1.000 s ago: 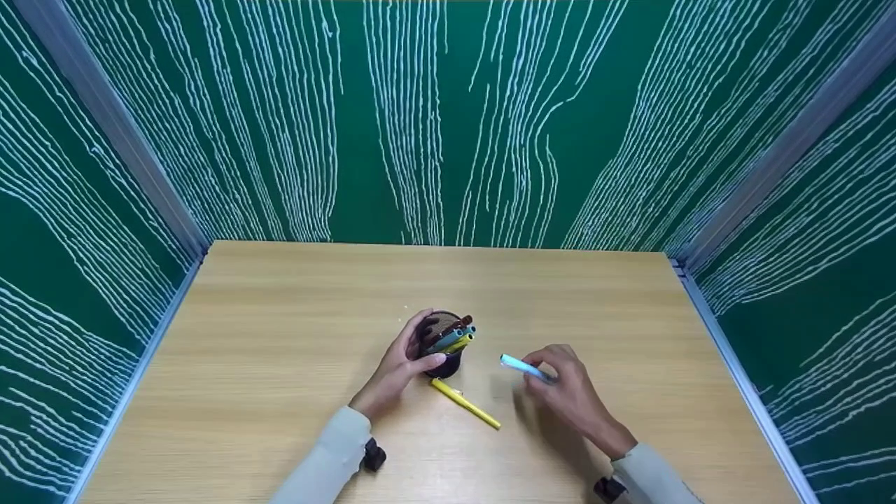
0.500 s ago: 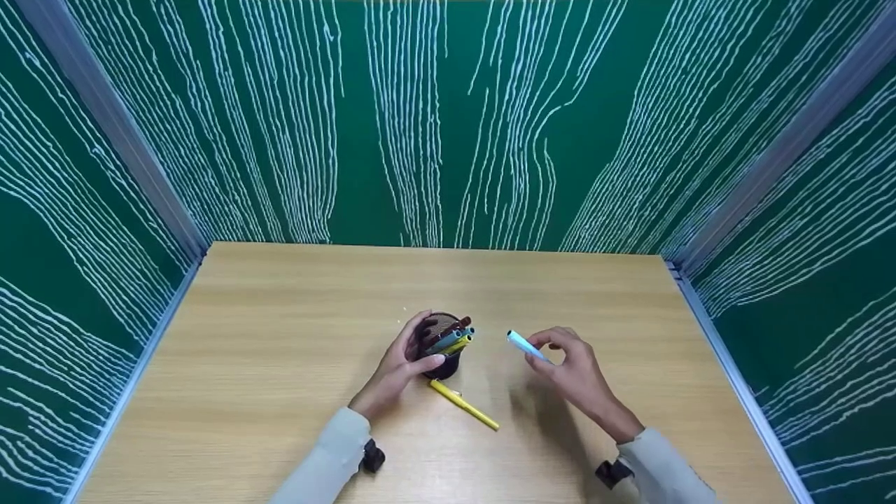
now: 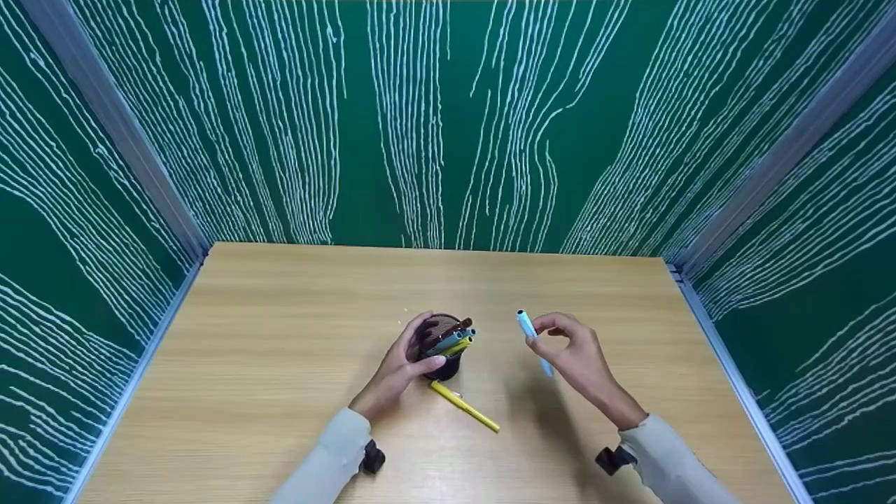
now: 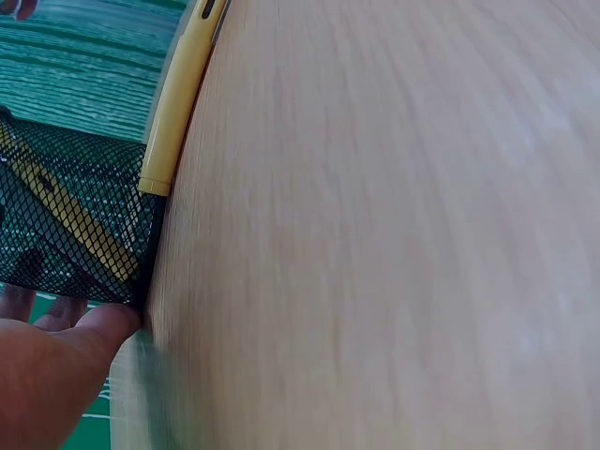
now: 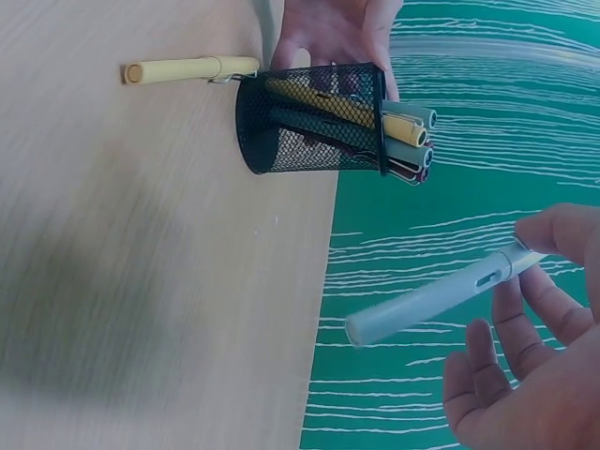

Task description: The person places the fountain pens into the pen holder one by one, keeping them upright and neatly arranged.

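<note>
A black mesh pen cup (image 5: pixel 309 122) stands on the table, and my left hand (image 3: pixel 397 367) grips its side with the thumb in front and fingers behind. Several pens lean in the cup: a yellow pen (image 3: pixel 460 345), blue-green ones and dark brown ones. Between thumb and fingertips my right hand (image 3: pixel 577 350) pinches a light blue pen (image 5: pixel 431 295), held steeply tilted above the table to the right of the cup. A second yellow pen (image 3: pixel 465 406) lies on the table just in front of the cup, one end close to its base.
The wooden table (image 3: pixel 294 301) is bounded by green walls (image 3: pixel 455 140) with wavy white lines. Metal posts (image 3: pixel 784 140) stand at the back corners. A small black device (image 3: pixel 373 456) is worn at each wrist.
My right hand has risen and moved slightly right and away, turning the light blue pen from a slanted to a steeper position. My left hand and the cup stay put.
</note>
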The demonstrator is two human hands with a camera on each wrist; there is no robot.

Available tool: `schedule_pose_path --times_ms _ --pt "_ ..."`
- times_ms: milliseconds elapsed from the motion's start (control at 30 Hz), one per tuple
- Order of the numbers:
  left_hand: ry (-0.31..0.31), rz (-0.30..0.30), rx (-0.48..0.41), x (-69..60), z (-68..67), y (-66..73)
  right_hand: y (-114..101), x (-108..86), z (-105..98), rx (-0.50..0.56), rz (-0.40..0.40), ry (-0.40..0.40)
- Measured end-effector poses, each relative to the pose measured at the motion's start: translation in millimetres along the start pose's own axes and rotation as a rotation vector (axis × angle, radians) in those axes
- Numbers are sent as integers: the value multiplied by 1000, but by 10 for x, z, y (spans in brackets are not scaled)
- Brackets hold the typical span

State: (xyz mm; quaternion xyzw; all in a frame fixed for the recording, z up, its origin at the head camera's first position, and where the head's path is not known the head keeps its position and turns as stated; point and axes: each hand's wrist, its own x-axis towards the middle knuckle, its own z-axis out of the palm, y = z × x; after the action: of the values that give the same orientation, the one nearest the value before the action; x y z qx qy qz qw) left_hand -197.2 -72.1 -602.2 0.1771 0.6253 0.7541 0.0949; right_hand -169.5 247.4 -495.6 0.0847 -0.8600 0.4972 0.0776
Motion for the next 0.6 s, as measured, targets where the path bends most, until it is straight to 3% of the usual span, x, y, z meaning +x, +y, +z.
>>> schedule_pose_path --times_ms 600 --pt "5 -10 11 -5 -8 -1 -93 139 7 40 -27 19"
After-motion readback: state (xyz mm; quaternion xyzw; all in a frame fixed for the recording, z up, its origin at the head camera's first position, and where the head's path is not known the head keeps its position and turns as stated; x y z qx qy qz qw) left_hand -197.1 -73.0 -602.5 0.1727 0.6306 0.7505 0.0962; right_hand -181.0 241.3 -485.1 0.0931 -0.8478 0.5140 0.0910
